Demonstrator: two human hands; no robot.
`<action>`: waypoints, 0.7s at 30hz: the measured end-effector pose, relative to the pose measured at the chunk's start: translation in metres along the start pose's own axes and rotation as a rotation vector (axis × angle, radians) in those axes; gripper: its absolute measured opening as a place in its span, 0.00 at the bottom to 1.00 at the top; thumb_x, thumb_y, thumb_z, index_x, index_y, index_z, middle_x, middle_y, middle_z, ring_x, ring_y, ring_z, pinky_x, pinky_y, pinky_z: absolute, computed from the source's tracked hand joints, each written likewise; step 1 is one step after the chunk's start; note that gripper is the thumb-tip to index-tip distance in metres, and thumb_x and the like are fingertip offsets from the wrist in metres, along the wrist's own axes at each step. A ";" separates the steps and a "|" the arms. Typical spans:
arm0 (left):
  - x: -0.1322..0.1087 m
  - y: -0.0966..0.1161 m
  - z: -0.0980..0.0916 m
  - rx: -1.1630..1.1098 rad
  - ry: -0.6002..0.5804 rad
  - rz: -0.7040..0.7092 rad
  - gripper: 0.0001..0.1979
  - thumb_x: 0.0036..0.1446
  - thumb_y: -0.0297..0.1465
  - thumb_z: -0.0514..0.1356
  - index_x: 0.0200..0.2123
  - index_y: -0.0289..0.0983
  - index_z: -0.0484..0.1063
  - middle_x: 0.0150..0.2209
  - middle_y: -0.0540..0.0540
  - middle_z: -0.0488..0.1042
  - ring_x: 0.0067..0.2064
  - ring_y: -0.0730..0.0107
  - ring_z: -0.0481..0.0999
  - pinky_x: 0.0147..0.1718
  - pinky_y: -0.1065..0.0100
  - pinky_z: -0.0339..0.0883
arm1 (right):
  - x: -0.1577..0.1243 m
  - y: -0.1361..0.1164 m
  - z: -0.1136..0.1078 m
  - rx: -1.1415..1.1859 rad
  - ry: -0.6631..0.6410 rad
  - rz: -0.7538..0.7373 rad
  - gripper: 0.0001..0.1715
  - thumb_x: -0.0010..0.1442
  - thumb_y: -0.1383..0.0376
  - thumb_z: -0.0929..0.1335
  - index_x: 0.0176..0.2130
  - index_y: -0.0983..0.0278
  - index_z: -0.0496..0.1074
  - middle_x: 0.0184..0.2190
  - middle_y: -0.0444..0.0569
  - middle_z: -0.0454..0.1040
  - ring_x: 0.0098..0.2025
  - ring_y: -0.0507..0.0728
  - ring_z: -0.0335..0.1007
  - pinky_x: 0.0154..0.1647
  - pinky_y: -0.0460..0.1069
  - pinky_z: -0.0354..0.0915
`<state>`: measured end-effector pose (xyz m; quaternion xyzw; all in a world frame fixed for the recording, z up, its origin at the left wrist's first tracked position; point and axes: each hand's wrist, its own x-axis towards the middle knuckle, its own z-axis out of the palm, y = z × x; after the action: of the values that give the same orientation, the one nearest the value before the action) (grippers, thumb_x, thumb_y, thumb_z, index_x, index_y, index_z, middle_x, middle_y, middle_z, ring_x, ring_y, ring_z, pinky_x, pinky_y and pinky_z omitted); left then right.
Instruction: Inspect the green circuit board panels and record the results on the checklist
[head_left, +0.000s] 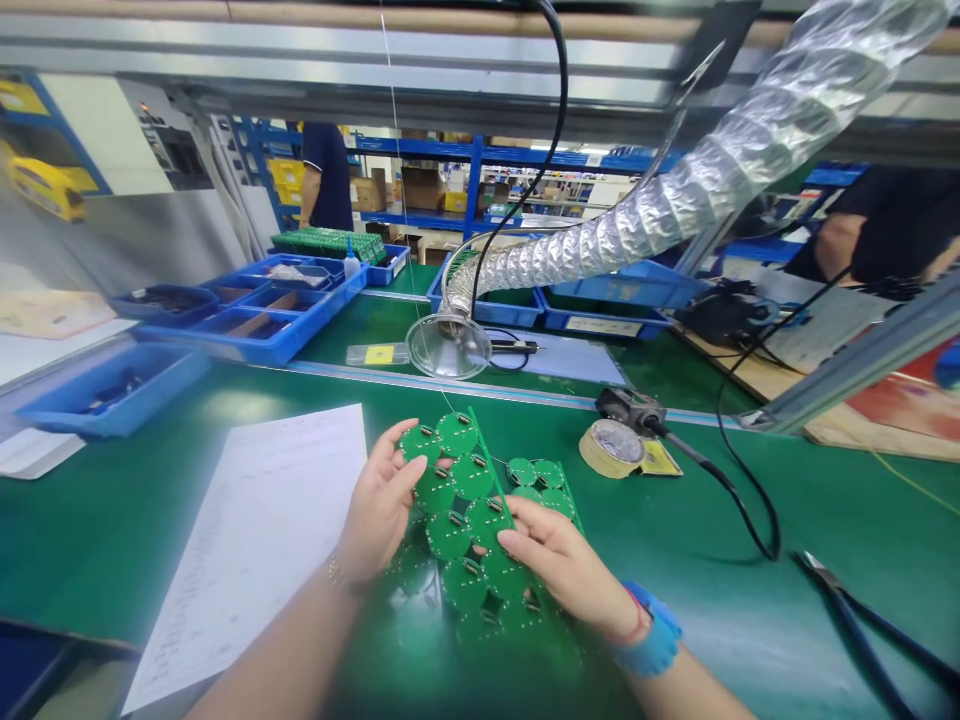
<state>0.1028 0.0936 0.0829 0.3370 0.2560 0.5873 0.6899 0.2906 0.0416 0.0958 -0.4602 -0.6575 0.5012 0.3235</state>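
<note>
A green circuit board panel (457,500) of round boards joined by strips, each carrying small components, lies on the green bench mat (135,540). My left hand (382,500) grips its left side, fingers curled over the round boards. My right hand (562,565) presses on its lower right side, with a blue wrist strap (652,630) around that wrist. Just beyond my right fingers sits a second, similar green board section (540,478). To the left of my left hand lies a printed white paper sheet (255,540).
A tape roll (611,448) and a black-handled soldering iron (634,410) lie to the right, with black-handled pliers (847,620) at the right edge. A silver fume duct (675,200) ends in a clear hood (448,345) ahead. Blue parts trays (247,320) stand at the back left; a co-worker's arm (840,245) shows far right.
</note>
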 end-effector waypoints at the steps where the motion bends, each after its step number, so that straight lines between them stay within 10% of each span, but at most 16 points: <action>1: 0.001 -0.001 0.000 0.008 0.021 -0.002 0.20 0.50 0.30 0.59 0.47 0.43 0.61 0.34 0.50 0.71 0.33 0.72 0.73 0.30 0.72 0.67 | 0.000 0.001 0.000 -0.031 -0.003 0.016 0.18 0.59 0.58 0.61 0.46 0.64 0.67 0.29 0.44 0.70 0.24 0.48 0.58 0.24 0.43 0.60; 21: 0.010 -0.009 -0.008 0.209 0.213 -0.046 0.08 0.49 0.33 0.60 0.29 0.38 0.62 0.23 0.56 0.65 0.23 0.78 0.71 0.20 0.77 0.63 | 0.000 0.004 0.004 -0.054 -0.140 0.089 0.12 0.60 0.59 0.60 0.37 0.63 0.66 0.21 0.38 0.59 0.22 0.46 0.55 0.21 0.42 0.56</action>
<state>0.1045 0.1040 0.0718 0.3370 0.3950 0.5739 0.6333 0.2884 0.0401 0.0910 -0.4614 -0.6707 0.5280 0.2418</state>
